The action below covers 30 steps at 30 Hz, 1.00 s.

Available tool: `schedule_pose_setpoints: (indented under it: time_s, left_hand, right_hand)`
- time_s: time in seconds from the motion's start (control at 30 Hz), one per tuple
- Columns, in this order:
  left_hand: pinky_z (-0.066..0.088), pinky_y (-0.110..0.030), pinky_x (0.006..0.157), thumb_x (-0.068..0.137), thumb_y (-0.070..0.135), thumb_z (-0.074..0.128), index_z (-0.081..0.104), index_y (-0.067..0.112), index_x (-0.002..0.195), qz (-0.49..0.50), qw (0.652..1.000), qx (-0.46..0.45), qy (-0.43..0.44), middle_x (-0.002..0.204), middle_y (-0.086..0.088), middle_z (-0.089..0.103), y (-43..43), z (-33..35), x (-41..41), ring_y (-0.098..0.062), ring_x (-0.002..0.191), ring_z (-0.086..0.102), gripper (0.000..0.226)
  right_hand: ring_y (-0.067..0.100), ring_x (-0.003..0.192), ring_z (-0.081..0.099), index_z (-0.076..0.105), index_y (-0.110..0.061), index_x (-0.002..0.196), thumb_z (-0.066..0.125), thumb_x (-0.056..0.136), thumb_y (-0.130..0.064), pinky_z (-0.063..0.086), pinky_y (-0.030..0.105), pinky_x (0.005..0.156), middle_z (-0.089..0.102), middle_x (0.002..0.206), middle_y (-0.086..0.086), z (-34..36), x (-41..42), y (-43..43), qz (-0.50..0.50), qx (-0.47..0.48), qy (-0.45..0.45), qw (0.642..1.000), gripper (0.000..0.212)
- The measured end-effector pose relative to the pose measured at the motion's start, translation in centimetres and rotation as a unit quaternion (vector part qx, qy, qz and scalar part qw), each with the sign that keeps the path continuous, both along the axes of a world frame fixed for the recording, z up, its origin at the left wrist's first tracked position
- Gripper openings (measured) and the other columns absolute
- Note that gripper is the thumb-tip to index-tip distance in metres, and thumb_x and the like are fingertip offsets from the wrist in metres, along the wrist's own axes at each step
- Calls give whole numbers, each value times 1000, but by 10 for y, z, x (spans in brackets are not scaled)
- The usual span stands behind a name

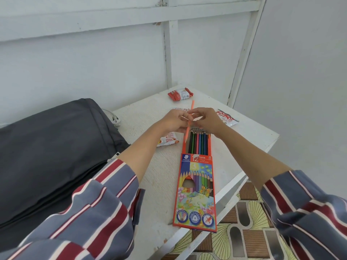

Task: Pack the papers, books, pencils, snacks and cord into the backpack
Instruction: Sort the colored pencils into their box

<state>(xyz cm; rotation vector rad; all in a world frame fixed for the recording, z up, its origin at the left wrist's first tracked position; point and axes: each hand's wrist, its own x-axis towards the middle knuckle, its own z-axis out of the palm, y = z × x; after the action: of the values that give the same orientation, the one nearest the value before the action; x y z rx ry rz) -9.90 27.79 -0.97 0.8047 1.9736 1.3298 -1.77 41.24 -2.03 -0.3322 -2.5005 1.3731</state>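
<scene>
White corner table [244, 139]: pencil box [195, 194] open, most pencils seated. Left hand [176, 121] and right hand [206, 119] both pinch orange pencil [191, 107] over box mouth. Snack packets [180, 93] and cord plug [115, 119] not yet packed. Backpack [56, 147] lies alongside.

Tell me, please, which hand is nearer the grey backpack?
Left. The left hand, pinching the orange pencil, is right of the backpack; the right hand lies farther right, over the pencil box.
</scene>
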Motion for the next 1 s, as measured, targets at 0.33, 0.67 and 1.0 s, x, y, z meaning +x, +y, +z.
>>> schedule_pose_setpoints:
  time_s: [0.33,0.67,1.0]
  left_hand:
    - [57,-25,65,93,0,50,56,13,92,93,992,38,-81,82,-9,65,-1,3,-7,-17,68,65,14]
    - [38,-26,93,87,-11,47,54,15,129,-23,977,-168,128,146,-6,38,5,-16,-3,-21,131,40,49]
    - [40,-25,91,85,-3,61,50,12,132,-54,969,-197,142,141,-6,45,8,-25,-9,-22,122,49,51]
  right_hand:
    - [5,57,44,68,-13,90,69,82,-10,36,12,56,56,67,-7,-4,-2,13,-62,97,87,989,9]
    - [17,69,63,57,-1,116,57,89,-1,53,23,70,67,82,16,22,-4,10,-95,-37,173,980,27]
    - [6,61,62,30,-19,144,64,85,-5,49,11,65,67,72,8,-17,-7,2,-120,-7,99,988,69]
